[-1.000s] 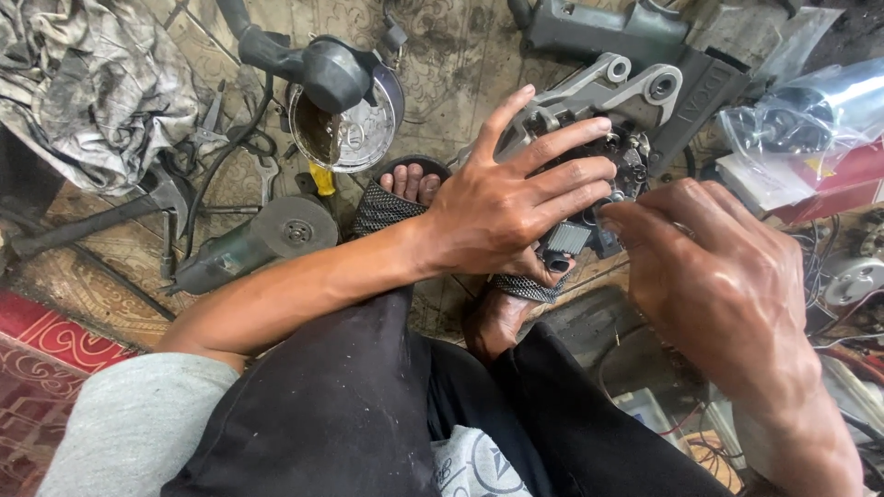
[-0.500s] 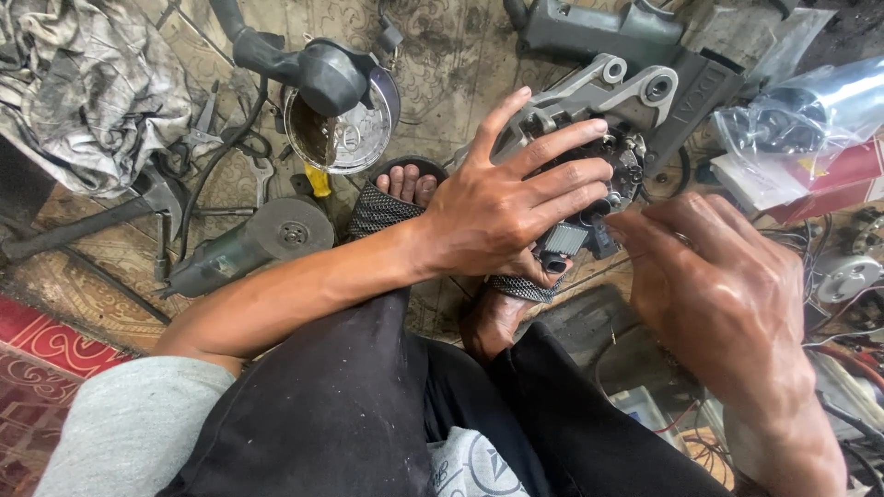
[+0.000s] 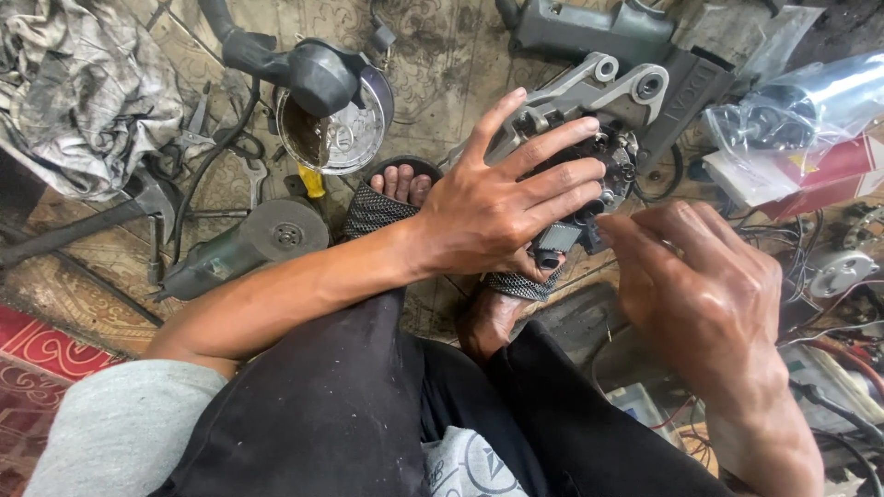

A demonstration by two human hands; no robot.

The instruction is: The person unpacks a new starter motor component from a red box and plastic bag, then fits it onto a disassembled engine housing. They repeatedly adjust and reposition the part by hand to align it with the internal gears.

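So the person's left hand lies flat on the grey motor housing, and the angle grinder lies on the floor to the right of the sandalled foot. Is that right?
Not quite. In the head view the left hand does lie on the grey motor housing, but the angle grinder lies to the left of the sandalled foot, not the right.

A repair workshop, worked right on the floor: an angle grinder (image 3: 244, 247) lies at left, a greasy rag (image 3: 87, 87) is heaped in the upper left, loose wires (image 3: 820, 340) tangle at right, and grey metal machine castings (image 3: 608, 92) sit up top on grimy patterned flooring (image 3: 83, 294).
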